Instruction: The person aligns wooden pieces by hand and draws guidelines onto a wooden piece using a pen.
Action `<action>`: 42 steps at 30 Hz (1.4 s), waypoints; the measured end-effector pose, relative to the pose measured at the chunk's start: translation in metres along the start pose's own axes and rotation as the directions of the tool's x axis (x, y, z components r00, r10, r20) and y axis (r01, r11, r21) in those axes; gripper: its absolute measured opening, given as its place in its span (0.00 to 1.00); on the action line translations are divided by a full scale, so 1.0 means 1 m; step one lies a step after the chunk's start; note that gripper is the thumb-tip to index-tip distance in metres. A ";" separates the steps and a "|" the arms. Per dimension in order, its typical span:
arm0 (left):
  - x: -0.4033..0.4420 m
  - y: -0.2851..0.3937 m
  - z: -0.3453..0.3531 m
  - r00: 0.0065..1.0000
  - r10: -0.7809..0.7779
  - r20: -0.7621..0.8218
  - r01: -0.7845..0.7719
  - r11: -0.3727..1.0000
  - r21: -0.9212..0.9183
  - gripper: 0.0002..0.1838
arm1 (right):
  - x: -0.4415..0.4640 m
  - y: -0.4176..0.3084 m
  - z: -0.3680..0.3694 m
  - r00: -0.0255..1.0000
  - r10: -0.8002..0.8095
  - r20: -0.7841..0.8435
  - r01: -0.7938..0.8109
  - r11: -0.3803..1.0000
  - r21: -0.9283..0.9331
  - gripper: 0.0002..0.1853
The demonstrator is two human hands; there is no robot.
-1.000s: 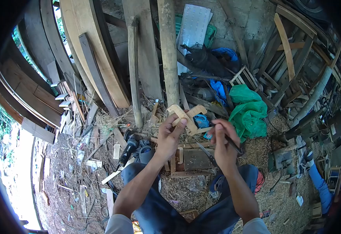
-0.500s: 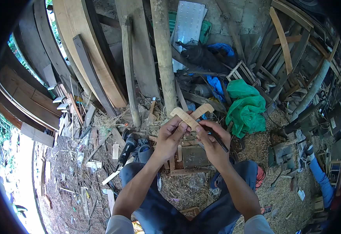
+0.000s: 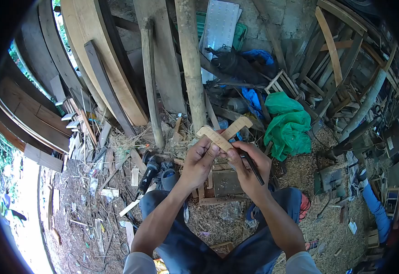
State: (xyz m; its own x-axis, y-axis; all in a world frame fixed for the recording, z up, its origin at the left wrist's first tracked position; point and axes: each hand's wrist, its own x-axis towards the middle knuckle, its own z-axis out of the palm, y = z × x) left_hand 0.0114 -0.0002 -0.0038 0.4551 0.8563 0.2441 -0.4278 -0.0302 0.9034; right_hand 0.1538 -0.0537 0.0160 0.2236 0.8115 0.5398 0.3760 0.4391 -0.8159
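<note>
My left hand point(image 3: 196, 162) is closed, with thumb and fingers pinching a small pale wooden piece point(image 3: 214, 136) that has a hooked, rounded end. A second similar wooden piece point(image 3: 238, 126) crosses behind it, sloping up to the right; its lower end is hidden. My right hand point(image 3: 253, 169) is closed around a slim black stick-like tool point(image 3: 254, 170), whose working end I cannot make out. The right thumb and fingertips touch the near end of the front wooden piece. Both hands meet above a low wooden block point(image 3: 227, 183) between my knees.
Planks point(image 3: 112, 68) and poles point(image 3: 190, 59) lean ahead and left. A green plastic bag point(image 3: 287, 125) lies right of my hands. A black power tool point(image 3: 149, 175) rests on the chip-strewn ground near my left knee. Scrap wood is piled at far right point(image 3: 332, 55).
The black tool in my right hand has turned a little and points more steeply down. The wooden pieces have shifted slightly in my fingers. At far left, a dark shape outside has moved.
</note>
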 end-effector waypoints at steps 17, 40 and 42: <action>-0.001 0.000 -0.004 0.998 -0.024 -0.066 0.016 0.992 -0.125 0.19 | 0.001 -0.003 -0.007 0.964 0.266 -0.023 -0.251 0.932 0.263 0.11; -0.002 0.003 -0.003 0.997 0.005 -0.073 -0.014 0.993 -0.118 0.17 | 0.003 -0.010 -0.005 0.996 -0.082 0.029 0.083 0.996 -0.014 0.13; -0.002 0.003 -0.003 0.998 0.015 -0.064 -0.022 0.992 -0.122 0.17 | 0.003 -0.009 -0.007 0.994 -0.099 0.041 0.100 0.995 -0.004 0.13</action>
State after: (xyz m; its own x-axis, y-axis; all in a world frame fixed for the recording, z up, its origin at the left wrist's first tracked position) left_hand 0.0071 -0.0003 -0.0021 0.3975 0.8872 0.2342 -0.5300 0.0137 0.8479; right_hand 0.1578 -0.0576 0.0262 0.1480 0.7789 0.6094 0.4003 0.5162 -0.7572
